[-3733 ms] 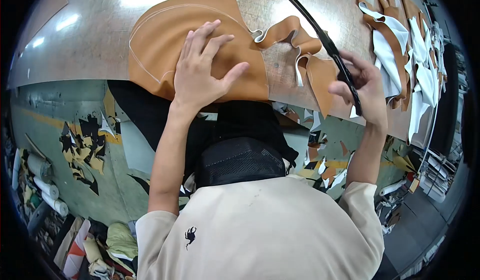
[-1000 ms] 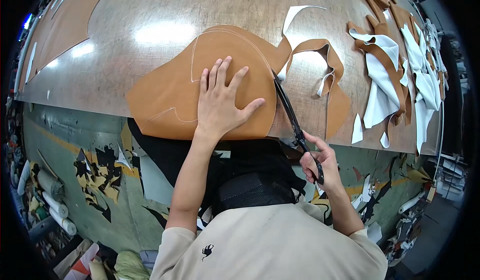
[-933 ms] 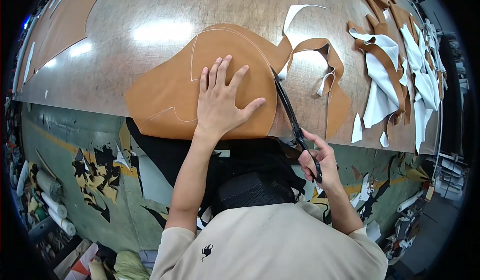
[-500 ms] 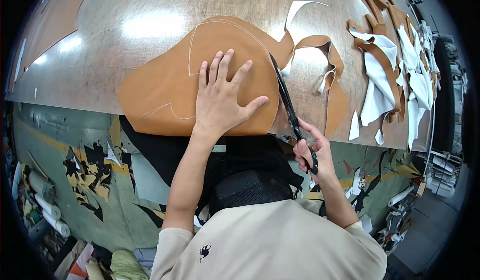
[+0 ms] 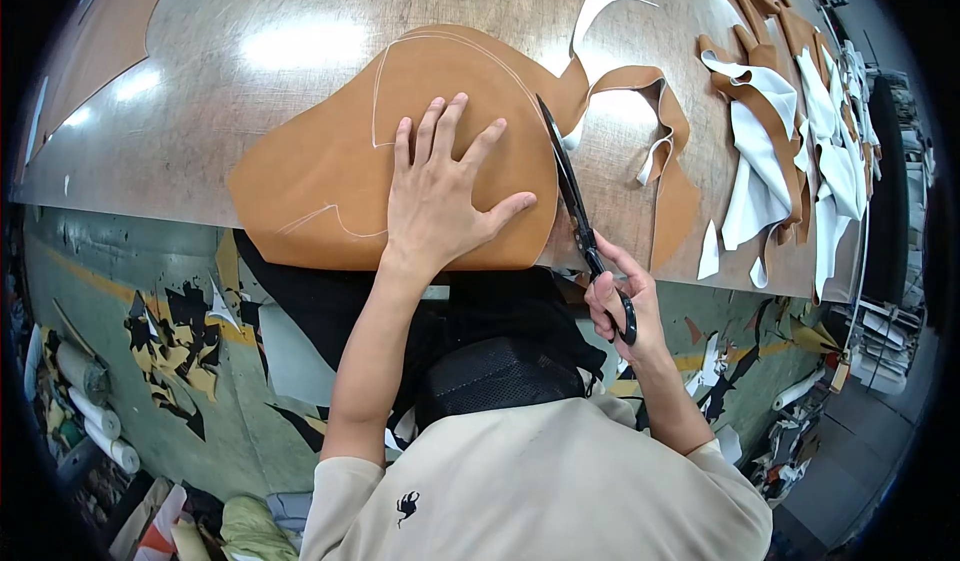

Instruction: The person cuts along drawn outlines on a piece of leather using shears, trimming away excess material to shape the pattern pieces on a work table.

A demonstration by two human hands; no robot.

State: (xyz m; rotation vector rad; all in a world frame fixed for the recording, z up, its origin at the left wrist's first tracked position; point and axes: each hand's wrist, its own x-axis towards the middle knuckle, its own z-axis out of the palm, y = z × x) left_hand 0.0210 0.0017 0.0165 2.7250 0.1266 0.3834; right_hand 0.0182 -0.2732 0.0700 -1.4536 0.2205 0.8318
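Note:
A tan sheet of leather-like material [image 5: 310, 161] with thin white outline marks lies on the table, its lower edge at the table's front. My left hand [image 5: 437, 186] rests flat on it, fingers spread, holding nothing. Black-handled scissors [image 5: 572, 196] are gripped in my right hand [image 5: 628, 306], fingers through and around the handles. Their blades look nearly closed and lie along the sheet's right edge, tips by the curved white line. A long tan offcut strip [image 5: 675, 176] with a white underside curls away to the right of the blades, joining near the sheet's upper right.
The wooden table [image 5: 230, 101] has glare spots. Tan and white scraps [image 5: 755, 161] are heaped at the right, with a thin white sliver [image 5: 590, 21] at the back. Another tan sheet [image 5: 110, 51] lies far left. Black and yellow offcuts [image 5: 180, 336] litter the green floor, near rolls [image 5: 100, 416].
The tan sheet and my left hand on it have shifted slightly left and up. The scissors' tips have moved a little up and left along the edge.

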